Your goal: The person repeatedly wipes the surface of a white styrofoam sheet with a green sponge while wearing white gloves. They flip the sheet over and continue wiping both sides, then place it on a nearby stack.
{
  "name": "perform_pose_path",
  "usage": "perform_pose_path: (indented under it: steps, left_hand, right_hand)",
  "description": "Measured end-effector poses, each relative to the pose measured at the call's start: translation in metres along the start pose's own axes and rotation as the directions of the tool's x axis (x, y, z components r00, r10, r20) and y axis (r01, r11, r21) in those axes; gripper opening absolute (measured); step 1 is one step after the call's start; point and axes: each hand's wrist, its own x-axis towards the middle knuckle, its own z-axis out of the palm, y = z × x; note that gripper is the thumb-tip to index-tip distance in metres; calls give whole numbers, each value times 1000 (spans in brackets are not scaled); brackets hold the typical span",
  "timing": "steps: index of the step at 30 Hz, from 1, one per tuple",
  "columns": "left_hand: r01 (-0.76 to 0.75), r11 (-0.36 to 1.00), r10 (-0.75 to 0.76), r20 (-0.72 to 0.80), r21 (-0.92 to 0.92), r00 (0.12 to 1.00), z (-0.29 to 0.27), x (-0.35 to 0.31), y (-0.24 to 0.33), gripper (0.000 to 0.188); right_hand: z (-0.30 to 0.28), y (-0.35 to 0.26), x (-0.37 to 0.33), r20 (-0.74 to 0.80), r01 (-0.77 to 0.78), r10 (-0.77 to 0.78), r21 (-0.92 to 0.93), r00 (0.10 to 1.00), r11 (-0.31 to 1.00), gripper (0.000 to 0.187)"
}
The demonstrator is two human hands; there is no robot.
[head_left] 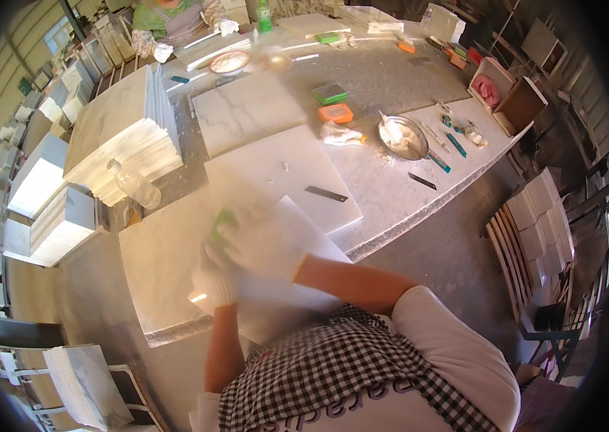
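Both my hands wear white gloves and are smeared by motion over the pale marble slab at the table's near edge. My left hand is beside a blurred green thing, whose kind I cannot make out. My right hand reaches in from the right, close to the same green thing. Which hand holds it is hidden by the blur. A pale tile corner shows beyond my right wrist. Farther off, a dark flat blade lies on another white tile.
A clear plastic bottle stands left, by stacked marble tiles. On the right are a pan of white paste, an orange block, a crumpled glove and a box with pink cloth. Another person works across the table.
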Motion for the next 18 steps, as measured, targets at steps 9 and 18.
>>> perform_pose_path:
  steps: [9,18]
  left_hand:
    - [-32,999,35,-91,39,995,5,-3,-5,35]
    - [32,999,-33,38,26,999,-2,-2,-1,45]
  right_hand:
    - [-44,106,-16,-65,-474,471,-48,880,879,25]
    - [-7,-8,-3,127,-26,18,61,992,998,25]
